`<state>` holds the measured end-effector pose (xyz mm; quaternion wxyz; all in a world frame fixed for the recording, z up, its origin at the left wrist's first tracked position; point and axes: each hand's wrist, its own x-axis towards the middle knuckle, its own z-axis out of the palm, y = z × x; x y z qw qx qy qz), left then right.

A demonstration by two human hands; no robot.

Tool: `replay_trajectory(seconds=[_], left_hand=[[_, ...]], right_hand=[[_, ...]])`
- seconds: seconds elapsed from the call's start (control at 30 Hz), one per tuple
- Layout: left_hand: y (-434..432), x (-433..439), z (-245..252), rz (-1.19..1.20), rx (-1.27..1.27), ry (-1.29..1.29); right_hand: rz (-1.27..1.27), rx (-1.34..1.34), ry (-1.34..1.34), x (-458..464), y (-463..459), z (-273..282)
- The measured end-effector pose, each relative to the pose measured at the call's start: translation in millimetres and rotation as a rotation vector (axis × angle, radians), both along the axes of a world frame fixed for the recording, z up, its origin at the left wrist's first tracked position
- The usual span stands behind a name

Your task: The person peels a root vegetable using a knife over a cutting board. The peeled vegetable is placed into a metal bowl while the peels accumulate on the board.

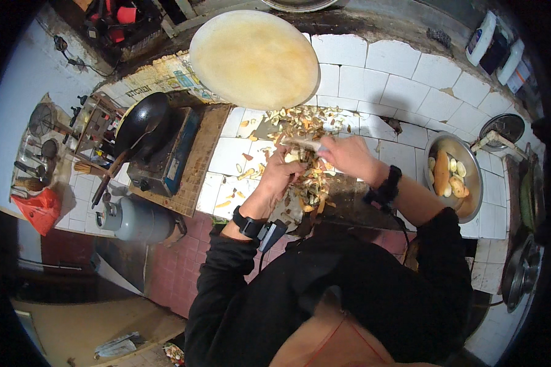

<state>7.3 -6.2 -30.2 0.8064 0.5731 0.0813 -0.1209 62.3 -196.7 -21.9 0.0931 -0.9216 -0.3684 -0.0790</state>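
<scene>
Over a pile of vegetable peelings [313, 189] on the white-tiled counter, my left hand [285, 172] grips a pale piece of vegetable [295, 154], mostly covered by the fingers. My right hand [346, 155] is closed around the handle of a knife [301, 142], whose blade reaches left above that piece; the blade is blurred. More peelings and scraps [298, 120] lie beyond both hands, near the tiled wall. To the right, a metal basin [474, 202] holds a long orange-skinned vegetable [441, 173] and several peeled pale pieces [460, 169].
A large round pale board [255, 59] leans on the wall behind. At left, a black wok [142, 119] with a spatula sits on a gas stove [163, 169], above a gas cylinder [144, 219]. A pot lid [503, 130] is beyond the basin.
</scene>
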Motion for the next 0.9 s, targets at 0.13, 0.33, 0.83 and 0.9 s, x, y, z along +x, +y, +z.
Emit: replay_trajectory(seconds=[0.13,0.33,0.83,0.9], left_hand=[[-0.8,-0.6,4.2,0.076,-0.058,0.031],[0.8,-12.3,9.8,0.091,-0.061,0.021],[-1.8,-10.3,15.5,0.174,-0.462,0.111],[-0.7,-3.7,14.2,0.109,-0.609,0.164]], right_hand=[[0.114,0.201,-0.019,23.3,4.0,-23.7],[-0.186,0.128,0.103,37.6,-0.6,-26.8],[-0.164,0.276,0.159,23.0,-1.7,-23.3],[-0.080,0.390,0.129,3.9,4.3,-23.0]])
